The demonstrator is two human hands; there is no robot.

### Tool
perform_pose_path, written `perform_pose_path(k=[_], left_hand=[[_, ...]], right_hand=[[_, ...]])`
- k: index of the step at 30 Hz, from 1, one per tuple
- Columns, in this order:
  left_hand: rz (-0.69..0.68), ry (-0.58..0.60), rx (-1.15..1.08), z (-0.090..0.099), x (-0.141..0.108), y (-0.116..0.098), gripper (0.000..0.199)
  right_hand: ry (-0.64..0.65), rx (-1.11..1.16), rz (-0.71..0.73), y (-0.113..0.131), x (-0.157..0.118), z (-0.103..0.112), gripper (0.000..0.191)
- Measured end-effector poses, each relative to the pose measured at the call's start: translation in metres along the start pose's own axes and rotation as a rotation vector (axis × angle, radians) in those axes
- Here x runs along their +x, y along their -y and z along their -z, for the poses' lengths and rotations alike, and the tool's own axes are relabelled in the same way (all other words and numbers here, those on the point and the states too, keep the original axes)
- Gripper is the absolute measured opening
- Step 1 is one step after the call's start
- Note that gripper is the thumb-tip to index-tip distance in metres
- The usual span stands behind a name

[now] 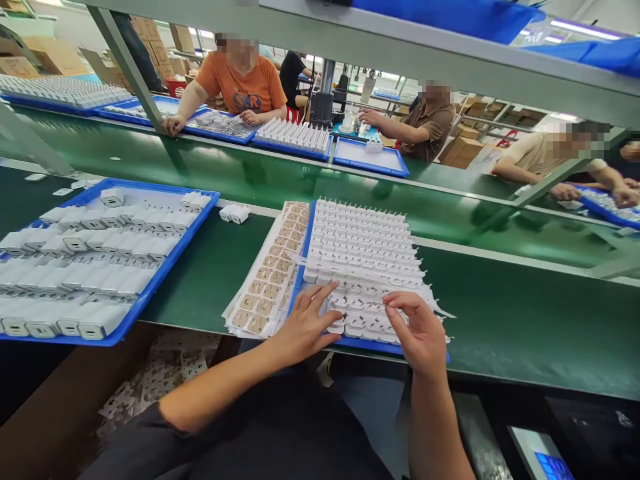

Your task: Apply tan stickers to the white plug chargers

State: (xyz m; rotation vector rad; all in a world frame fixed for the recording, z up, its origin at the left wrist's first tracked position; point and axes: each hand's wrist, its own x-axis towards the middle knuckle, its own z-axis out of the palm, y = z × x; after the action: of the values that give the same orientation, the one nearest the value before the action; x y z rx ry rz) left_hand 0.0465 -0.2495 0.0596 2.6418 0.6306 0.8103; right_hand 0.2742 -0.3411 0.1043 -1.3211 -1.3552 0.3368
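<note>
Currently, white chargers (pixel 361 233) are filling a blue tray (pixel 373 345) on the green counter (pixel 520 320), directly in front of the person. The left hand (pixel 306 325) is reaching over the near left corner of this tray, its fingers spreading apart above the closest chargers; whether the fingertips are touching them, one cannot tell. The right hand (pixel 419 330) is hovering over the near right part of the same tray, with thumb and forefinger standing close together; whether they are pinching anything is too small to tell. The nearest rows of chargers are lying between the two hands, while the farther rows are stretching away beyond both. A paper strip (pixel 357 269) is lying across the chargers, just beyond the hands. Sticker sheets (pixel 273 267) are resting beside the tray's left edge, near the left hand. Farther left, another tray (pixel 165 283) is holding more chargers, well apart from both hands.
</note>
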Motion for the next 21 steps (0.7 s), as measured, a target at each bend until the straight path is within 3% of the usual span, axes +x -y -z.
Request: perform_pose_path(k=[3,5,8,12,16,21], left_hand=[[-0.049,-0.090,-0.192,0.008,-0.004,0.004,0.021],[0.014,-0.183,-0.440,0.015,-0.009,0.005,0.024],[0.324,-0.349,-0.927,0.019,-0.013,0.002,0.034],[0.704,-0.510,-1.507,0.013,-0.012,-0.007,0.050],[0.814,-0.452,-1.758,0.007,-0.013,-0.014,0.056],[0.631,-0.300,-1.609,0.004,-0.025,-0.006,0.049]], right_hand=[[0.000,0.067,-0.021,0.001,-0.005,-0.005,0.010],[-0.003,0.109,-0.019,0.006,-0.012,-0.011,0.012],[0.022,0.193,-0.013,0.019,-0.024,-0.024,0.014],[0.151,0.352,-0.041,0.035,-0.035,-0.052,0.013],[0.230,0.419,-0.049,0.042,-0.036,-0.073,0.013],[0.153,0.423,-0.068,0.042,-0.036,-0.078,0.012]])
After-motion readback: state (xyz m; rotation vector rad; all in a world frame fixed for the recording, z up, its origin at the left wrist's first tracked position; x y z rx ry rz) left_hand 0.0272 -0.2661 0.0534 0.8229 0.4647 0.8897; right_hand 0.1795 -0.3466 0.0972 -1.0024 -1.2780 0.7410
